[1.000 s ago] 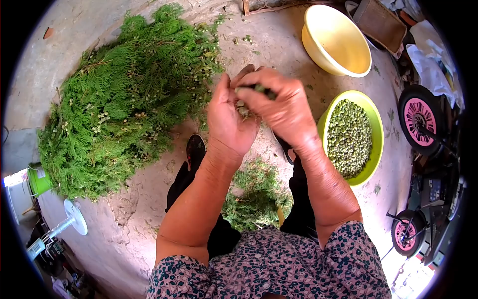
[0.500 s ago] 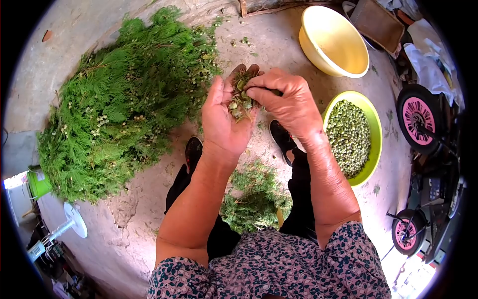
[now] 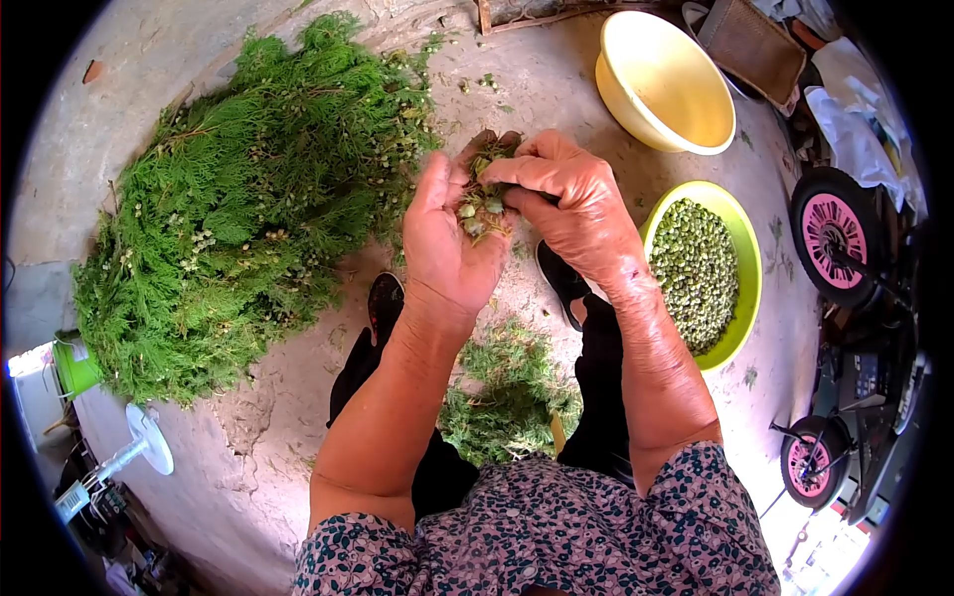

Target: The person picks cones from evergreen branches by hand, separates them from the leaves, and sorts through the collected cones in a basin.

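My left hand [image 3: 447,238] is cupped, palm up, in front of me. In its palm lies a small heap of green cones [image 3: 477,207] mixed with bits of leaf and stem. Over this heap, my right hand [image 3: 576,199] is closed in a pinch, its fingertips among the cones. What the pinch holds is hidden. To the right below stands a lime-green basin [image 3: 752,288] holding many small green cones [image 3: 696,278]. On the left lies a large pile of green conifer branches [image 3: 248,219] with pale cones on them.
A yellow basin [image 3: 636,94] stands at the upper right. Cut sprigs [image 3: 507,387] lie between my feet. A vehicle with pink-rimmed wheels [image 3: 833,236] is at the right edge. At the left are a green bucket [image 3: 76,366] and a white round-based stand [image 3: 151,439].
My right fingers have shifted slightly over the left palm, and more of the cones there show. My left hand stays nearly in place, still cupped.
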Demonstrator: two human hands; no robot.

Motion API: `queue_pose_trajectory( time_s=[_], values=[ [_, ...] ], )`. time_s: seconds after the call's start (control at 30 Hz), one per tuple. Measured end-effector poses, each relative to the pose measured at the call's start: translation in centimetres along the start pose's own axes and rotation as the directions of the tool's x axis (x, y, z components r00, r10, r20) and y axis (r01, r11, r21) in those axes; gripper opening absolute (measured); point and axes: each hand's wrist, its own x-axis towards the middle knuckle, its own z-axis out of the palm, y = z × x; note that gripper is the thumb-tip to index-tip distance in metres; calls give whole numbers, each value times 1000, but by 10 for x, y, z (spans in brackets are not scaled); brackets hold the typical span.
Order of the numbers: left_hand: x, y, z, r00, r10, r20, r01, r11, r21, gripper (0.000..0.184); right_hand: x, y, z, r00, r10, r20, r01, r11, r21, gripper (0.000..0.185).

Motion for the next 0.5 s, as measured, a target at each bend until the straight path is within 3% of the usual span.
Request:
queue_pose_trajectory(
  time_s=[0.07,0.1,0.17,0.23,0.3,0.37,0.5],
  values=[
    [0,-1,-1,1000,0,-3,0,997,75,43,0,5,2,1000,-20,11,20,999,-28,21],
    [1,-2,-3,1000,0,-3,0,997,75,43,0,8,4,999,6,-51,-2,998,64,17],
    [4,-3,-6,998,-23,54,29,993,-111,42,1,7,3,993,36,-111,-18,988,156,14],
    [3,-2,-4,999,-16,46,20,996,-91,38,2,-2,-5,925,369,-94,-312,875,369,10],
    [0,-2,-3,999,-9,38,12,997,-72,34,2,-4,-8,896,435,-88,-363,833,416,12],
    [-2,-5,-4,996,35,84,-46,991,129,24,3,-2,-11,864,502,-34,-412,745,524,11],
    [-6,-3,1,999,24,30,-31,961,274,20,4,0,-9,876,481,-22,-393,740,546,12]
  ],
)
